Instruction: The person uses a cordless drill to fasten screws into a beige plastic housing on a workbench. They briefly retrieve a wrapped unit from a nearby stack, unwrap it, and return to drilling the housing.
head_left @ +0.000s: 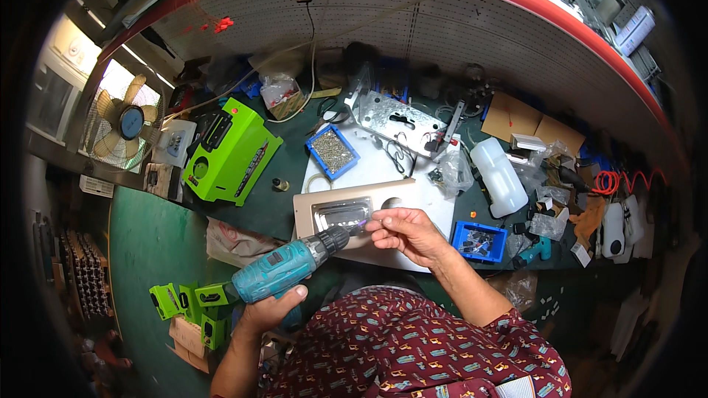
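Observation:
My left hand is wrapped round the handle of a teal cordless drill, whose black chuck points up and to the right. Close by the drill's tip, the fingertips of my right hand are pinched together. Whatever they hold there is too small to name; a purplish spot shows at the tip. Beneath both hands lies a beige panel with a rectangular recessed window and a round hole, partly covered by the chuck and my fingers. The panel rests on a white sheet on the bench.
A blue tray of small metal screws stands behind the panel. To the left is a bright green housing; to the right, a blue bin, a white plastic tank and another teal drill. A metal bracket assembly sits further back.

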Available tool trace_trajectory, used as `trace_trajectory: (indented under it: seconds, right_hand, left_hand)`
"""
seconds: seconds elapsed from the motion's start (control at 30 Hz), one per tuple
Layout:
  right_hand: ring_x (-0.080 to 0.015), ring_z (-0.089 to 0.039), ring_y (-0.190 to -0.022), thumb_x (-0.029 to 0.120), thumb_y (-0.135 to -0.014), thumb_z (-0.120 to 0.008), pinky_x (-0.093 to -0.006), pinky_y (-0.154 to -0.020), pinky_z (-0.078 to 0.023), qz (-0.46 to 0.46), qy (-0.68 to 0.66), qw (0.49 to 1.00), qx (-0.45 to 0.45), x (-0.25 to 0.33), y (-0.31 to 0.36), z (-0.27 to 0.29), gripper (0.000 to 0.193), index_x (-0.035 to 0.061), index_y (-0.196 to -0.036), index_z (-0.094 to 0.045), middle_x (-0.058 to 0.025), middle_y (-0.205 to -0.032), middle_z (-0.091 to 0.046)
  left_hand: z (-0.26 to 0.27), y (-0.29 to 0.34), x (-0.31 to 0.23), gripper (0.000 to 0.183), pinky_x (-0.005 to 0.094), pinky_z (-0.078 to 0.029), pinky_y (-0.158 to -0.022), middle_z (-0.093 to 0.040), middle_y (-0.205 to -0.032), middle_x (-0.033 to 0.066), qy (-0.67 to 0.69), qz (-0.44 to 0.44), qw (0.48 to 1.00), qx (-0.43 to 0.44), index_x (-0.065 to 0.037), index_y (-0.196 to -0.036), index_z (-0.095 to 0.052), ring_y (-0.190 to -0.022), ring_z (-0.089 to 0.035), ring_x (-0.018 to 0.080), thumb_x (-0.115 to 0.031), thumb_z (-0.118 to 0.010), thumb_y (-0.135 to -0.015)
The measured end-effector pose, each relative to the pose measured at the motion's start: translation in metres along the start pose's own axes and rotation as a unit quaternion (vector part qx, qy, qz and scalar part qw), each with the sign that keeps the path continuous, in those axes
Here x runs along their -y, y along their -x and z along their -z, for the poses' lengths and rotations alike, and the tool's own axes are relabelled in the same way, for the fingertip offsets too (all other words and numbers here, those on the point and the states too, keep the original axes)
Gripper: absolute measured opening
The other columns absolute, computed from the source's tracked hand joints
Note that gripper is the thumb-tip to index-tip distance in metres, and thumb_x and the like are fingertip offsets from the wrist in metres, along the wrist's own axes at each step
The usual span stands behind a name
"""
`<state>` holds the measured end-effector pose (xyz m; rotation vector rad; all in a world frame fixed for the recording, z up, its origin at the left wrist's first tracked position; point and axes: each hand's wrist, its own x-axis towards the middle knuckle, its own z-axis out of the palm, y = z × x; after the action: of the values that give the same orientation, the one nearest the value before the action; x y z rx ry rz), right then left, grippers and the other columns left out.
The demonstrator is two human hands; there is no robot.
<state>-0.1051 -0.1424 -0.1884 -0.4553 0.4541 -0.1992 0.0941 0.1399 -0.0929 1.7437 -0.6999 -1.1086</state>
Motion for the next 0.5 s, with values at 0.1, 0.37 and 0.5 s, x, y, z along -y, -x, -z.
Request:
trace_trajectory:
  seconds: [0.1, 0.37, 0.5]
  right_hand:
    - [-0.0262, -0.077, -0.097, 0.002, -0.104, -0.062, -0.0343, -0.086, -0.067, 0.001, 0.035, 0.999, -0.011, -0.008, -0.008, -0.009, 0.026, -0.0091, -0.128, -0.063, -0.0246, -0.117, -0.073]
    - [-0.0294, -0.078, -0.096, 0.002, -0.102, -0.066, -0.0356, -0.082, -0.069, -0.006, 0.027, 1.0, -0.008, -0.025, -0.026, -0.029, 0.023, -0.0076, -0.123, -0.066, -0.0252, -0.113, -0.074]
    - [-0.0293, -0.078, -0.095, 0.004, -0.102, -0.066, -0.0353, -0.081, -0.069, -0.014, 0.032, 0.999, -0.003, -0.029, -0.033, -0.033, 0.023, -0.0073, -0.123, -0.066, -0.0251, -0.112, -0.074]
  left_hand:
    - [0.01, 0.004, 0.005, 0.029, 0.0341, -0.056, -0.09, -0.074, -0.111, 0.0067, 0.029, 0.023, 0.999, -0.001, -0.003, -0.121, -0.071, -0.098, -0.07, 0.0175, -0.009, -0.074, -0.092]
    - [0.028, 0.008, 0.015, 0.032, 0.0333, -0.056, -0.089, -0.074, -0.111, 0.0055, 0.064, 0.035, 0.997, 0.0, -0.004, -0.123, -0.069, -0.099, -0.069, 0.0157, -0.009, -0.075, -0.092]
    - [0.035, 0.008, 0.016, 0.033, 0.0333, -0.055, -0.091, -0.074, -0.112, 0.0056, 0.069, 0.035, 0.997, -0.001, -0.004, -0.123, -0.069, -0.101, -0.07, 0.0159, -0.009, -0.076, -0.092]
